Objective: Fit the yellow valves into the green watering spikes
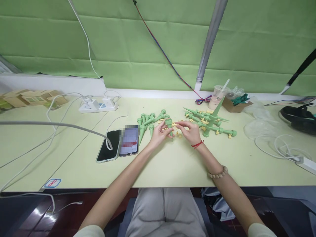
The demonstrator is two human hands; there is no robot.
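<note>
L hand [159, 133] pinches green spike [168, 122] cap-up, R hand [190, 132] alongside pinching yellow pc [173, 124].

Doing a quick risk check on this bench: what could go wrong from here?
1. The small yellow piece at the right hand's fingertips might slip and get lost among the loose yellow pieces below.
2. The upright green spike stands close to that hand; a bump could topple it.
3. The green part in the left hand might twist.
</note>
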